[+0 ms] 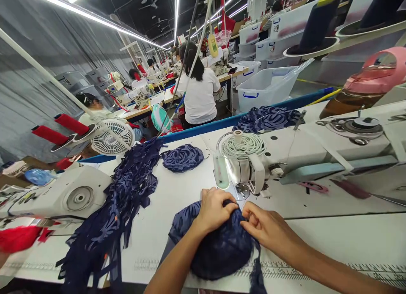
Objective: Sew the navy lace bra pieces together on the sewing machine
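A navy garment piece (pixel 218 260) with a leaf-like pattern and a rounded, cup-like bulge lies on the white sewing table, just in front of the machine's needle area (pixel 243 189). My left hand (pixel 217 211) presses on its upper part, fingers curled over the cloth. At its right edge my right hand (pixel 264 226) pinches the fabric between thumb and fingers. From that edge a narrow navy strip (pixel 257 275) hangs towards the table's front. The sewing machine head (pixel 245 169) stands right behind both hands, with pale green cord coiled on top.
A long heap of navy patterned pieces (pixel 123 201) lies to the left, and a folded one (pixel 183 157) behind. More navy pieces (pixel 269 118) sit at the back edge. Another sewing machine (pixel 79 196) stands left. A person in white (pixel 201 95) sits ahead, near plastic bins (pixel 269 89).
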Available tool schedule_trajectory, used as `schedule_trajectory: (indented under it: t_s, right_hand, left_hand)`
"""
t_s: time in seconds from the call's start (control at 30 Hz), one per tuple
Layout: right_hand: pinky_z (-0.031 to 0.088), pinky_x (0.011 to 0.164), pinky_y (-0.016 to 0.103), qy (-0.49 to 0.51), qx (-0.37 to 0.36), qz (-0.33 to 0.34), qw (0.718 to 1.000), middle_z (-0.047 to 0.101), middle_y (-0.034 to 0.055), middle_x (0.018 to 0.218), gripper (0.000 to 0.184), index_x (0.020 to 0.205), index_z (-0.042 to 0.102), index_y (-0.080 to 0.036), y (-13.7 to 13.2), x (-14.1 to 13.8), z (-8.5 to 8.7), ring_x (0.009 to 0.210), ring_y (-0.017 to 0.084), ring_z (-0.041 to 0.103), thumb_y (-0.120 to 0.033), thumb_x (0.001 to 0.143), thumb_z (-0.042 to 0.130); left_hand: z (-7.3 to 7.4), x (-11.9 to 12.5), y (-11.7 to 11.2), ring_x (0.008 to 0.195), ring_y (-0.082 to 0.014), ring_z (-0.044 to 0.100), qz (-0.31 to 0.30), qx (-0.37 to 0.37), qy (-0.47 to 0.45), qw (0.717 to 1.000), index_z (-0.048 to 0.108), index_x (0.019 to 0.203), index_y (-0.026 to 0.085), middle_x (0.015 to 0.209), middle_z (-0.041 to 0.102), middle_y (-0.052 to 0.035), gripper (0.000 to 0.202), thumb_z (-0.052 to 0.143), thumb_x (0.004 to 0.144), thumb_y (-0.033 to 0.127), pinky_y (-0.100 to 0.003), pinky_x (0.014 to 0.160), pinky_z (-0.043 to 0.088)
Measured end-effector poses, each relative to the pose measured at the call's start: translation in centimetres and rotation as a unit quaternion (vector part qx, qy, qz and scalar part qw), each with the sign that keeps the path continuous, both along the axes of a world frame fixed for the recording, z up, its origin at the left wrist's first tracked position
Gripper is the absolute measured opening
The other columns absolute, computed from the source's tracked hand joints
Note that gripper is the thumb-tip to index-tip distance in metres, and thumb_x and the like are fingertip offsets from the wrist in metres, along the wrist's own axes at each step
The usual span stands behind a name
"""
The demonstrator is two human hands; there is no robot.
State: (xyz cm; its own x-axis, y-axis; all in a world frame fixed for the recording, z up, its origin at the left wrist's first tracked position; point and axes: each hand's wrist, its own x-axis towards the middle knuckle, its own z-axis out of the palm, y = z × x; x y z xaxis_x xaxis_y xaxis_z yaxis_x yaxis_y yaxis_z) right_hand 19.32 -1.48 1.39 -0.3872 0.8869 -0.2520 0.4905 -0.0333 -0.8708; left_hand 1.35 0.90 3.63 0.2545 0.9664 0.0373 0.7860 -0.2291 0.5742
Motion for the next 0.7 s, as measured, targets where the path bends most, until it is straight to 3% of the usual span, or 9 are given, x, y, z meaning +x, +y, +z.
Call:
schedule_trajectory:
  t_s: [0.1,0.13,0.2,0.27,0.33,0.47,0.6,0.7]
  right_hand:
    - [0.046,0.077,0.037,-0.053,0.172,0.025,0.983,0.066,0.0048,0.086,0.014,0.09,0.063,-0.025,0.2,2.0,-1.6,0.087,0.024,0.062,-0.034,0.092,0.053]
    - [0.045,0.078,0.037,-0.076,0.26,0.042,0.962,0.067,0.0054,0.09,0.018,0.095,0.066,-0.025,0.3,2.3,-1.9,0.09,0.025,0.062,-0.033,0.097,0.05]
    - [0.045,0.074,0.034,-0.117,0.434,0.075,0.89,0.067,0.0052,0.089,0.024,0.103,0.067,-0.024,0.5,2.6,-2.3,0.086,0.022,0.062,-0.029,0.103,0.044]
    - [0.045,0.071,0.032,-0.132,0.527,0.087,0.835,0.067,0.0045,0.085,0.026,0.105,0.066,-0.021,0.8,2.7,-2.4,0.078,0.019,0.062,-0.026,0.105,0.041]
    - [0.046,0.071,0.032,-0.129,0.545,0.091,0.823,0.068,0.0039,0.084,0.03,0.103,0.066,-0.02,1.2,2.8,-2.3,0.074,0.018,0.062,-0.022,0.106,0.036]
    - [0.05,0.076,0.035,-0.118,0.54,0.105,0.827,0.074,0.004,0.094,0.033,0.11,0.066,-0.022,1.7,3.4,-2.1,0.081,0.019,0.066,-0.021,0.106,0.033]
    - [0.053,0.079,0.037,-0.139,0.518,0.137,0.833,0.076,0.0043,0.092,0.032,0.121,0.067,-0.025,2.2,4.0,-2.0,0.079,0.02,0.067,-0.018,0.102,0.042]
    - [0.055,0.078,0.041,-0.168,0.538,0.122,0.817,0.077,0.0083,0.099,0.036,0.129,0.065,-0.023,2.7,4.0,-2.3,0.083,0.024,0.068,-0.022,0.103,0.041]
  left_hand:
    - [-1.4,0.8,1.1,0.104,-0.0231,0.064,0.017,0.0,-0.011,1.0,0.074,0.087,0.025,0.098,0.075,0.0004,0.002,0.073,0.085,0.026,-0.036,0.094,0.044]
    - [-1.4,0.9,1.2,0.106,-0.0236,0.063,0.026,0.001,-0.012,1.0,0.073,0.09,0.025,0.1,0.074,0.0,0.008,0.076,0.083,0.027,-0.036,0.094,0.045]
    - [-1.1,0.9,0.8,0.107,-0.025,0.062,0.051,0.025,0.005,0.998,0.07,0.099,0.023,0.105,0.072,-0.0027,0.021,0.079,0.081,0.028,-0.037,0.093,0.048]
    - [-1.0,1.1,-0.4,0.105,-0.0252,0.062,0.048,0.076,0.056,0.994,0.067,0.103,0.022,0.107,0.071,-0.0053,0.018,0.074,0.086,0.025,-0.039,0.092,0.049]
    - [-1.4,1.2,-2.2,0.104,-0.0241,0.063,0.005,0.142,0.112,0.983,0.066,0.104,0.022,0.106,0.072,-0.0053,0.009,0.061,0.096,0.021,-0.042,0.094,0.048]
    - [-3.1,1.1,-4.9,0.122,-0.0236,0.06,-0.049,0.244,0.162,0.955,0.061,0.129,0.022,0.125,0.072,-0.005,0.028,0.053,0.103,0.028,-0.052,0.116,0.032]
    - [-3.9,0.8,-4.7,0.123,-0.0246,0.06,-0.054,0.259,0.177,0.948,0.063,0.128,0.023,0.13,0.071,-0.0033,0.028,0.054,0.102,0.028,-0.06,0.121,0.023]
    - [-3.7,0.8,-4.1,0.12,-0.0245,0.061,-0.058,0.266,0.173,0.947,0.066,0.123,0.022,0.129,0.072,-0.0033,0.024,0.055,0.102,0.026,-0.063,0.121,0.021]
